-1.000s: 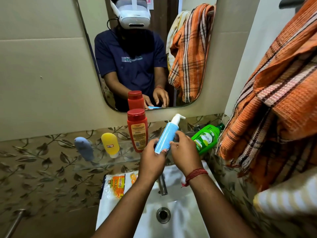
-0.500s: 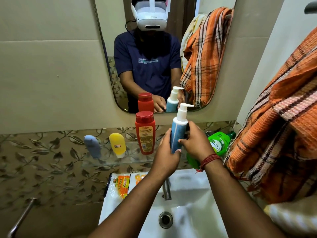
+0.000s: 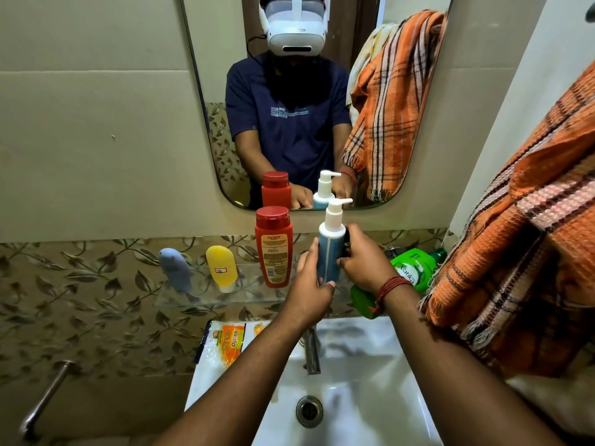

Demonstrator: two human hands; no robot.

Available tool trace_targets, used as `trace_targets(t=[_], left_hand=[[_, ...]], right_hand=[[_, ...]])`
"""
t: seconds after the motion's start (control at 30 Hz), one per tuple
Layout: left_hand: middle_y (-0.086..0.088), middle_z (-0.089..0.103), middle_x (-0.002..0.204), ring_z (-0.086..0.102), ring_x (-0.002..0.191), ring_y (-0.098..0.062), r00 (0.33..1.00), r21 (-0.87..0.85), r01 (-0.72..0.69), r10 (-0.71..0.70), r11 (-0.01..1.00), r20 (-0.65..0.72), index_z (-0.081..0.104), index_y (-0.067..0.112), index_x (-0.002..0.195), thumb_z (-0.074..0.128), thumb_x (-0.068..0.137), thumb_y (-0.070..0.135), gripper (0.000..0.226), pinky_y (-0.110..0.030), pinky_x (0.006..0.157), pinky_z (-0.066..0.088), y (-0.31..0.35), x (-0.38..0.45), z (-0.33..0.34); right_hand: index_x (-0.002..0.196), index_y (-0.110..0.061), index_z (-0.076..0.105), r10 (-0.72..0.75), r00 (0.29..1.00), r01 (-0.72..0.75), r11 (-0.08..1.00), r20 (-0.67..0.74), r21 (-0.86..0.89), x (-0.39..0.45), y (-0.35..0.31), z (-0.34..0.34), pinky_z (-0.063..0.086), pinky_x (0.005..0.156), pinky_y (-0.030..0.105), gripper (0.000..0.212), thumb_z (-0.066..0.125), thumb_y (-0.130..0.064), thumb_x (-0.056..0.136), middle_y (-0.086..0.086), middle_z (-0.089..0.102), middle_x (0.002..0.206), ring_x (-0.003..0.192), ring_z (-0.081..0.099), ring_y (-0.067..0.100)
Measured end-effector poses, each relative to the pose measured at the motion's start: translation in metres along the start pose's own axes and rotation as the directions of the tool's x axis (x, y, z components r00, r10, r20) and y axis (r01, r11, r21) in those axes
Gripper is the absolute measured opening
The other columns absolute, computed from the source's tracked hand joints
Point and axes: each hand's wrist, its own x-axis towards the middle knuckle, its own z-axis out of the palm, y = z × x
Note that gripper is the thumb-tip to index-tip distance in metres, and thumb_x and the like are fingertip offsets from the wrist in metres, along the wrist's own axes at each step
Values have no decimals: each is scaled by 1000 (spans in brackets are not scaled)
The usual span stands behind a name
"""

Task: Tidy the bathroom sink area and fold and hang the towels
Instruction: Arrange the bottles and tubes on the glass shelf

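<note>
A blue pump bottle [image 3: 331,243] with a white pump head stands upright on the glass shelf [image 3: 206,292], right of a red bottle [image 3: 274,247]. My left hand [image 3: 310,284] grips its left side and my right hand [image 3: 363,260] grips its right side. A green bottle [image 3: 413,268] lies tilted behind my right wrist. A yellow tube [image 3: 222,267] and a grey tube [image 3: 175,268] stand further left on the shelf. An orange checked towel [image 3: 521,233] hangs bunched on the right wall.
The white sink [image 3: 360,410] with drain [image 3: 309,411] and tap [image 3: 311,352] lies below my arms. A plastic scrub-pad packet [image 3: 227,344] rests on the sink's left rim. A metal bar [image 3: 45,397] sticks out at lower left. The mirror [image 3: 306,91] reflects me and the towel.
The blue pump bottle went from tilted in both hands to upright on the shelf beside the red bottle. Both hands stay on it.
</note>
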Motion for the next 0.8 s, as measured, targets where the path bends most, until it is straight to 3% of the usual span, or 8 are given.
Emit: trace_targets(t=[0.13, 0.3, 0.5, 0.57, 0.63, 0.7, 0.77, 0.8], left_hand=[[3, 22, 161, 37, 131, -5, 1000, -9, 10, -10, 1000, 16, 6, 36, 159, 60, 92, 1, 92, -35, 111, 43, -1, 0, -1], [2, 21, 163, 36, 144, -19, 1000, -18, 9, -9, 1000, -1, 7, 37, 158, 60, 93, 4, 91, -45, 113, 42, -2, 0, 3], [2, 16, 166, 27, 149, -21, 1000, -13, 2, -2, 1000, -22, 7, 33, 159, 59, 95, 6, 87, -44, 118, 35, -1, -5, 4], [1, 20, 164, 30, 147, -17, 995, -35, 0, -4, 999, -101, 13, 28, 159, 57, 96, 6, 80, -32, 115, 37, -3, -12, 7], [0, 36, 153, 45, 135, -11, 979, -84, -24, 6, 996, -205, 28, 24, 155, 55, 97, 4, 67, -19, 101, 45, -1, -25, 9], [3, 50, 137, 53, 120, -7, 969, -31, -32, 24, 999, -244, 46, 23, 142, 56, 98, 10, 48, -26, 97, 52, -7, -34, 17], [3, 55, 130, 56, 116, -9, 988, 57, -22, 31, 998, -153, 52, 23, 133, 58, 98, 20, 36, -36, 99, 51, -6, -39, 24], [2, 55, 131, 56, 118, -11, 994, 104, -21, 32, 994, -103, 52, 23, 133, 58, 98, 24, 35, -36, 100, 50, -6, -40, 30]], right_hand=[[119, -15, 45, -2, 1000, 2, 1000, 1, 6, 1, 4, 0, 50, 96, 39, 46, 65, 5, 83, 12, 60, 129, 120, 57, 27], [123, -16, 45, 5, 1000, -5, 999, -7, 37, -1, 7, 0, 50, 99, 41, 49, 66, 3, 84, 11, 59, 132, 121, 57, 26], [127, -17, 46, -10, 1000, 12, 997, -29, 74, -5, 8, -2, 48, 105, 43, 49, 70, -3, 86, 8, 58, 136, 125, 56, 23], [130, -16, 48, 6, 988, 6, 997, -153, 82, -8, 13, -6, 49, 103, 38, 49, 71, -8, 88, 7, 60, 132, 121, 58, 21], [128, -13, 53, 19, 948, 6, 997, -316, 78, -18, 21, -12, 49, 94, 32, 42, 71, -13, 89, 6, 62, 121, 110, 60, 20], [118, -5, 59, 70, 876, -36, 996, -478, 79, -30, 31, -16, 43, 78, 21, 32, 70, -10, 89, 11, 62, 108, 95, 59, 24], [109, 5, 60, 185, 807, -72, 973, -560, 217, -38, 47, -16, 36, 64, 15, 24, 69, -3, 88, 18, 57, 96, 86, 54, 27], [107, 7, 59, 248, 772, -109, 959, -585, 263, -41, 53, -16, 37, 66, 17, 26, 68, -9, 88, 18, 54, 93, 84, 53, 28]])
